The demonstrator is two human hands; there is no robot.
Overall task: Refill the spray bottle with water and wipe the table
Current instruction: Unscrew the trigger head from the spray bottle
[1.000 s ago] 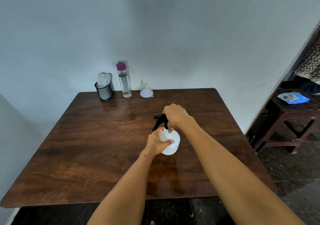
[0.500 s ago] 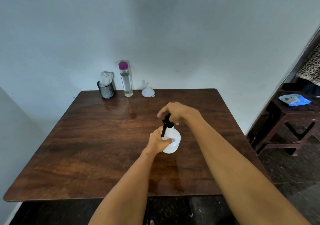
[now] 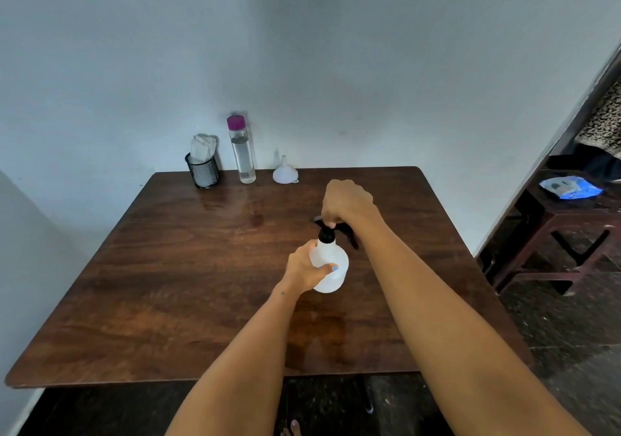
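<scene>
A white spray bottle [image 3: 331, 271] stands near the middle of the brown wooden table [image 3: 174, 284]. My left hand [image 3: 304, 269] grips its round body from the left. My right hand [image 3: 346, 202] is curled over the black spray head [image 3: 327, 232] on top of the bottle; the trigger part sticks out blurred to the right. At the table's far edge stand a clear water bottle [image 3: 241, 151] with a purple cap and a small white funnel [image 3: 285, 171].
A black mesh cup [image 3: 202, 170] holding white folded cloths stands at the far left by the wall. A dark wooden stool [image 3: 564, 233] with a blue packet [image 3: 569, 188] stands to the right of the table. Walls close the back and left.
My right hand has turned the black spray head on the bottle; its trigger pointed left, then down the front, and now sticks out to the right. My left hand keeps its hold on the body.
</scene>
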